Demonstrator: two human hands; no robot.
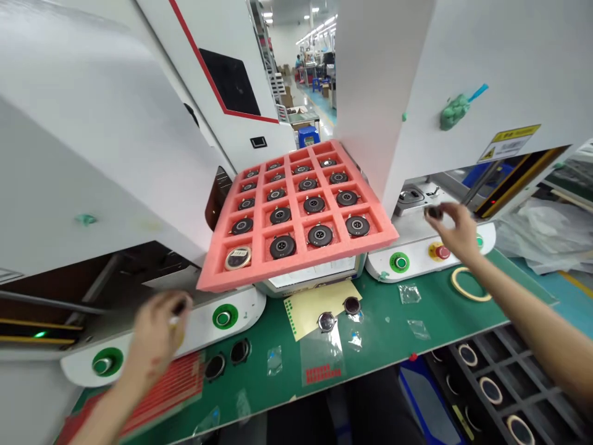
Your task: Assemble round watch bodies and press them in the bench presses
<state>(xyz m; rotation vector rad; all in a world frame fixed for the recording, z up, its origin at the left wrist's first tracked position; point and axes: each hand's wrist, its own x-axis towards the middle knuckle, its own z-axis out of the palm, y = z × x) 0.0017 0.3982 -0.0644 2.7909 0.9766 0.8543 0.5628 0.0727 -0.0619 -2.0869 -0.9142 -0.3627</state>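
My right hand (456, 232) pinches a small dark round part (434, 213), which looks like a watch body, in front of the metal fixture (411, 196) of the right machine. On the left, my left hand (157, 337) is smeared by motion near the left machine's opening. Its fingers are closed around something small and dark (180, 305), whose kind I cannot make out. Between my hands sits a pink foam tray (210, 272) with several round black watch bodies (320, 234) in its pockets. One pocket holds a watch face with a pale rim (238, 257).
Green start buttons (223, 317) and a red stop button (442, 252) line the machine fronts. On the green mat (375, 346) lie loose watch faces (327, 321), a yellow sheet (306, 309), plastic films and a pale ring (456, 281). A black compartment tray (504, 371) stands lower right.
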